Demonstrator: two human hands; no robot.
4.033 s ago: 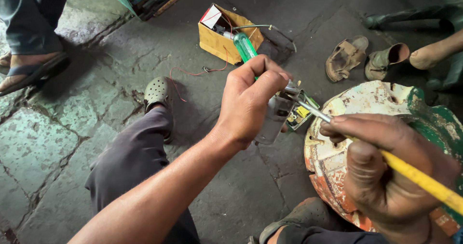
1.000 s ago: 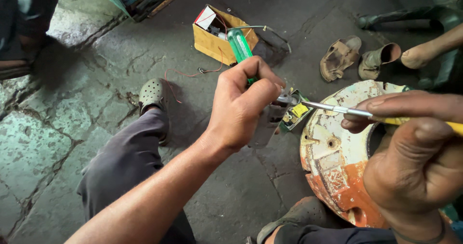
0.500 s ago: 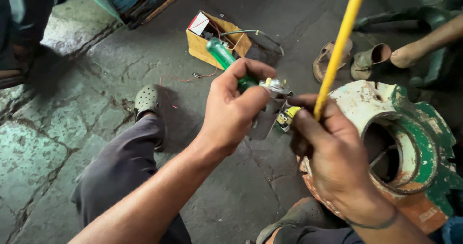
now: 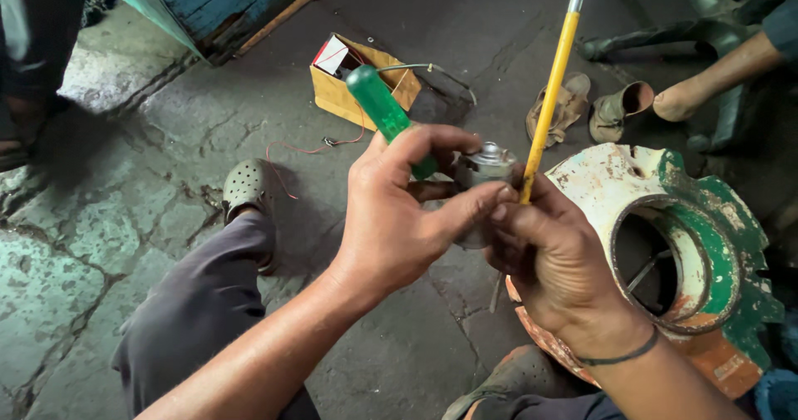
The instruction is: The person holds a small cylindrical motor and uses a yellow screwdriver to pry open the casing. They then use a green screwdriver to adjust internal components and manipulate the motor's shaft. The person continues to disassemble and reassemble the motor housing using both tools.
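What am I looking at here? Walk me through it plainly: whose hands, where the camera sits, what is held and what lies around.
The camera sits on a person's head and looks down at their own two bare hands over a stone floor. The left hand holds a green-handled screwdriver and pinches a small metal part. The right hand grips a yellow-handled tool pointing upward. Beside it lies a round metal housing, painted white and green, rusty below. Further off are a small cardboard box, a thin red wire and worn sandals. The bare foot at upper right belongs to another person.
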